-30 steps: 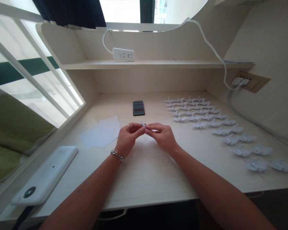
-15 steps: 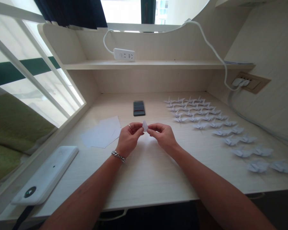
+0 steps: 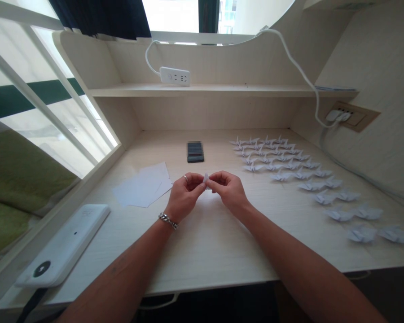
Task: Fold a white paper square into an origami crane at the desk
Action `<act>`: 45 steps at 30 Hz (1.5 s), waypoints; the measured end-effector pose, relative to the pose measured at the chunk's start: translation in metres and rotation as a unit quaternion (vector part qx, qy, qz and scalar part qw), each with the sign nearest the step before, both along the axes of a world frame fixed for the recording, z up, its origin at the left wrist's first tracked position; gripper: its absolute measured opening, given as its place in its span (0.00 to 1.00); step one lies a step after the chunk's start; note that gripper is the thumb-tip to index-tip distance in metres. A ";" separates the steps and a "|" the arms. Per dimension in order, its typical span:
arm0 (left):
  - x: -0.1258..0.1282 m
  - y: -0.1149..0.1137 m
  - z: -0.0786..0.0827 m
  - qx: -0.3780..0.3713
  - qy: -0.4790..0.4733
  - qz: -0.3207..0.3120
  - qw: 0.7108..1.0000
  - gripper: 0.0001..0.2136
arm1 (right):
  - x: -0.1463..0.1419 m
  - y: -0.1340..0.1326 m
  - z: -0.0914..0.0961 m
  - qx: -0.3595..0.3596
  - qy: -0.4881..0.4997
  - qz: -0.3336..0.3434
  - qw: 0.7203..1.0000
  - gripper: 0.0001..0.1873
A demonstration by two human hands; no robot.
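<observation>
My left hand (image 3: 184,195) and my right hand (image 3: 228,190) meet over the middle of the pale wooden desk (image 3: 208,242), a little above its top. Both pinch one small folded piece of white paper (image 3: 205,178) between thumbs and fingertips; only its tip shows above the fingers. The left wrist carries a chain bracelet, and a ring sits on one left finger. A loose stack of white paper sheets (image 3: 142,190) lies just left of my left hand. To the right, several folded white paper cranes (image 3: 291,167) stand in rows that run toward the desk's front right corner.
A dark phone (image 3: 195,151) lies flat behind my hands. A white flat device (image 3: 64,245) rests at the front left edge. On the shelf sits a white power strip (image 3: 174,76), its cable running to a wall socket (image 3: 342,115) at right. A window frame bounds the left.
The hands have drawn closer together and slightly toward me. The folded paper, sticking up as a small point half a second ago, is now mostly covered by the fingertips.
</observation>
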State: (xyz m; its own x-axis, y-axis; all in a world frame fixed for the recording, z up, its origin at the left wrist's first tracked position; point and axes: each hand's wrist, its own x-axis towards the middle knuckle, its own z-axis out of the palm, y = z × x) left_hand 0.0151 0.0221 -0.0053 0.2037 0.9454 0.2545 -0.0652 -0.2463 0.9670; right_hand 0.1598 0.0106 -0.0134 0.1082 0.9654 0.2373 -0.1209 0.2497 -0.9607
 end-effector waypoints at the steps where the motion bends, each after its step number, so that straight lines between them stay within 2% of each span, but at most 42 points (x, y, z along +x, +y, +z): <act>1: 0.000 0.000 0.000 0.001 0.002 0.001 1.000 0.10 | 0.000 0.000 0.000 -0.001 0.005 0.001 1.000 0.11; 11: -0.001 0.001 -0.001 0.033 0.041 0.005 0.999 0.10 | -0.001 0.000 -0.001 -0.016 0.050 -0.011 0.999 0.14; 25: -0.002 0.000 -0.001 0.039 0.032 0.010 0.999 0.13 | -0.003 -0.001 0.002 -0.042 0.109 0.001 0.993 0.14; 45: 0.001 -0.003 0.000 0.066 0.074 0.006 0.995 0.15 | -0.002 0.003 0.000 -0.008 0.079 -0.039 0.996 0.17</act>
State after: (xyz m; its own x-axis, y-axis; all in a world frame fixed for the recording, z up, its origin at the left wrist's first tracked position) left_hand 0.0160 0.0191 -0.0057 0.2371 0.9084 0.3444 0.0787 -0.3713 0.9252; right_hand 0.1575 0.0131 -0.0131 0.2178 0.9561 0.1958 -0.2516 0.2489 -0.9353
